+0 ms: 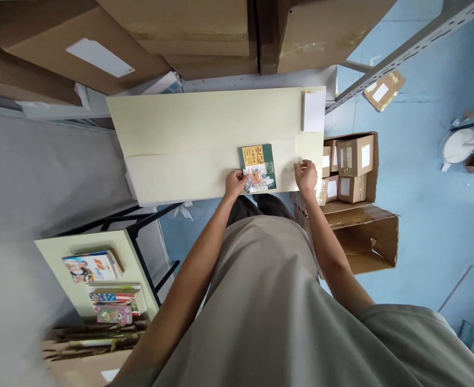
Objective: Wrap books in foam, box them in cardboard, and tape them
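Left hand [236, 183] seemingly grips book [258, 167] at table [172, 145] edge

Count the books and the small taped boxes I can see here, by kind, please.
Green book on the pale table, under the left hand: 1
Books on the low side table: 3
Small labelled cardboard boxes in the open carton, near the right hand: 5 visible
Total: 9
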Demonstrator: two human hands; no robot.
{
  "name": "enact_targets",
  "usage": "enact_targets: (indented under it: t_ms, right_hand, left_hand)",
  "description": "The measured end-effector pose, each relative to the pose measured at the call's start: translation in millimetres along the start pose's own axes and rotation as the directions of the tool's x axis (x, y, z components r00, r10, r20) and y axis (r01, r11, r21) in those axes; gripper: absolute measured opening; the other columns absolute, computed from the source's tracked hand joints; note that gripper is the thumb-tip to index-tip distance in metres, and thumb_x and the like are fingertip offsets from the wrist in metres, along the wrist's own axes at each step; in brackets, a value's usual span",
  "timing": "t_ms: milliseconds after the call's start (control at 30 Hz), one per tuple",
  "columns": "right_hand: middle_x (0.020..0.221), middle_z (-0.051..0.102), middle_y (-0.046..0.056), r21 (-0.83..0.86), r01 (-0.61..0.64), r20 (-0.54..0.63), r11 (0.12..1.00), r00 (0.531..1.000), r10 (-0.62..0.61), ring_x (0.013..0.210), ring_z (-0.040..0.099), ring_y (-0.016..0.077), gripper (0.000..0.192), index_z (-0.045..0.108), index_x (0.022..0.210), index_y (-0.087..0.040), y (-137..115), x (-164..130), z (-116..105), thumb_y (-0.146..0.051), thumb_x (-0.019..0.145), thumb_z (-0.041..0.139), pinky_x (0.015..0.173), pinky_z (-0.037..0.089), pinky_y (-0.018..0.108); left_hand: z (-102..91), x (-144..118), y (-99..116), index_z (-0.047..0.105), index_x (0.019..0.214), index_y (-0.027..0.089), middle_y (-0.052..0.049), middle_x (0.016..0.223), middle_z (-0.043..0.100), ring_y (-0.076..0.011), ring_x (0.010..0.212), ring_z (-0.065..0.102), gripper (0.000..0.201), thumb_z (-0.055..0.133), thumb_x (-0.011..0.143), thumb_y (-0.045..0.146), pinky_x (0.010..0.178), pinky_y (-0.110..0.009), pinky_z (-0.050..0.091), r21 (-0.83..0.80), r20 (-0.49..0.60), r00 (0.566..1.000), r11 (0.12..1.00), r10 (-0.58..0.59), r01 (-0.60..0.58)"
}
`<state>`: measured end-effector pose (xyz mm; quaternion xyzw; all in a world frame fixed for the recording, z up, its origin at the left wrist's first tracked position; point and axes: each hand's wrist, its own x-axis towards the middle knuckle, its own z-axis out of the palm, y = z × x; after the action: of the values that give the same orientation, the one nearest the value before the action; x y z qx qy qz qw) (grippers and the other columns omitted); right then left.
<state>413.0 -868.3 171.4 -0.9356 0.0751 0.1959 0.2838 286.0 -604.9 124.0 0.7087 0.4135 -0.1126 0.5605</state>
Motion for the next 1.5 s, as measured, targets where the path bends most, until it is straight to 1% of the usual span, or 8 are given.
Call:
enact_targets:
  t_ms: [200,433,567,733,933,1167,1367,1500]
  right_hand:
    - [0.116,0.081,0.022,-0.052,-0.038,0.079,0.998,0.996,0.042,0.105,0.077,0.0323,0.028,0.077,0.109,-0.014,-3,14,2,-0.039,0.107,0.064,0.104,0.060,0.048]
    - [0.111,0.080,0.017,0.007,0.094,0.090,0.996,0.991,-0.095,0.098,0.077,0.0297,0.036,0.072,0.101,-0.019,-5,7,-14,-0.052,0.109,0.061,0.099,0.063,0.048]
    - [0.125,0.076,0.018,0.096,0.224,0.171,0.970,0.956,-0.237,0.100,0.079,0.0285,0.043,0.071,0.107,-0.020,-28,-14,-12,-0.061,0.113,0.059,0.094,0.067,0.047]
    - [0.156,0.061,0.022,0.122,0.377,0.323,0.918,0.860,-0.396,0.100,0.080,0.0283,0.039,0.071,0.124,-0.018,-73,-41,29,-0.049,0.118,0.049,0.099,0.069,0.053]
    - [0.169,0.054,0.024,-0.123,0.402,0.418,0.907,0.850,-0.320,0.120,0.077,0.0399,0.037,0.064,0.140,-0.015,-103,-42,76,-0.035,0.117,0.042,0.109,0.065,0.062]
    - [0.168,0.060,0.022,-0.139,0.481,0.507,0.866,0.786,-0.355,0.125,0.076,0.0443,0.048,0.058,0.156,-0.016,-103,-33,65,-0.028,0.114,0.039,0.112,0.061,0.067]
    - [0.145,0.075,0.024,-0.111,0.249,0.230,0.962,0.948,-0.219,0.122,0.077,0.0381,0.041,0.063,0.144,-0.017,-70,0,44,-0.041,0.115,0.048,0.109,0.061,0.057]
    - [0.125,0.081,0.023,-0.132,0.101,0.249,0.986,0.966,-0.065,0.116,0.076,0.0367,0.038,0.066,0.128,-0.018,-67,11,57,-0.051,0.109,0.063,0.108,0.059,0.054]
  left_hand:
    - [-0.6,-2,0,0.072,0.093,0.022,-0.001,0.081,0.071,-0.0201,0.077,0.066,0.024,0.087,0.077,0.030,0.079,-0.033,0.053,-0.081,-0.028,1.000,0.997,-0.011,0.009]
    - [1.5,-1,-7,0.075,0.093,0.022,-0.003,0.086,0.076,-0.0215,0.082,0.070,0.026,0.088,0.076,0.035,0.082,-0.034,0.056,-0.116,-0.052,0.999,0.993,0.011,-0.017]
    - [1.8,0,-7,0.076,0.093,0.022,-0.003,0.086,0.076,-0.0219,0.083,0.071,0.024,0.087,0.075,0.033,0.083,-0.034,0.056,-0.129,-0.058,0.998,0.992,0.007,-0.015]
    - [-1.1,0,-6,0.074,0.091,0.023,-0.002,0.082,0.075,-0.0229,0.082,0.071,0.025,0.091,0.075,0.032,0.083,-0.035,0.056,-0.093,-0.094,0.996,0.996,-0.006,-0.003]
    - [2.1,-4,-5,0.070,0.095,0.025,-0.006,0.095,0.077,-0.0272,0.096,0.073,0.019,0.087,0.087,0.028,0.096,-0.041,0.056,0.041,-0.138,0.988,0.997,0.066,-0.061]
    - [21.7,-11,-3,0.061,0.105,0.024,-0.015,0.116,0.071,-0.0415,0.126,0.068,0.046,0.099,0.079,0.025,0.111,-0.053,0.054,0.162,-0.209,0.962,0.977,0.174,-0.141]
    - [19.5,-5,-9,0.058,0.104,0.025,-0.012,0.114,0.071,-0.0374,0.119,0.071,0.043,0.092,0.081,0.012,0.114,-0.055,0.055,0.089,-0.162,0.979,0.990,0.126,-0.113]
    - [21.6,-12,-6,0.059,0.108,0.023,-0.016,0.122,0.069,-0.0402,0.125,0.070,0.042,0.089,0.083,0.008,0.117,-0.058,0.053,0.072,-0.170,0.979,0.992,0.111,-0.100]
